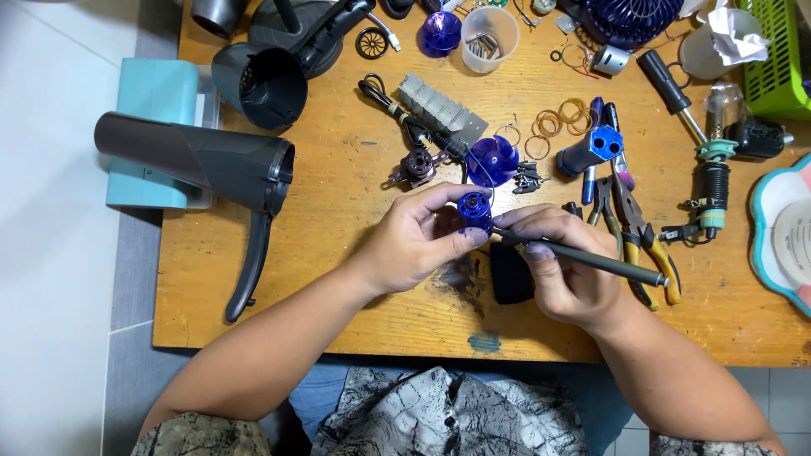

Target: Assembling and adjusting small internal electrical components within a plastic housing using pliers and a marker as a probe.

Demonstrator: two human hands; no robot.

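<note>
My left hand (414,241) grips a small blue round motor part (474,208) between thumb and fingers above the wooden table (338,279). My right hand (564,266) holds a thin dark rod-like tool (591,257), its tip touching the blue part and its shaft running to the right. A blue fan impeller (492,160) lies just beyond the hands, next to a dark motor piece (417,165) with a black cable (397,114).
A dark hair-dryer shell (203,160) lies at the left edge, another housing (262,80) behind it. Yellow-handled pliers (646,245), a blue cylinder (591,150), a soldering iron (705,152), rubber rings, a clear cup (490,38) and a green basket (773,59) crowd the right and back.
</note>
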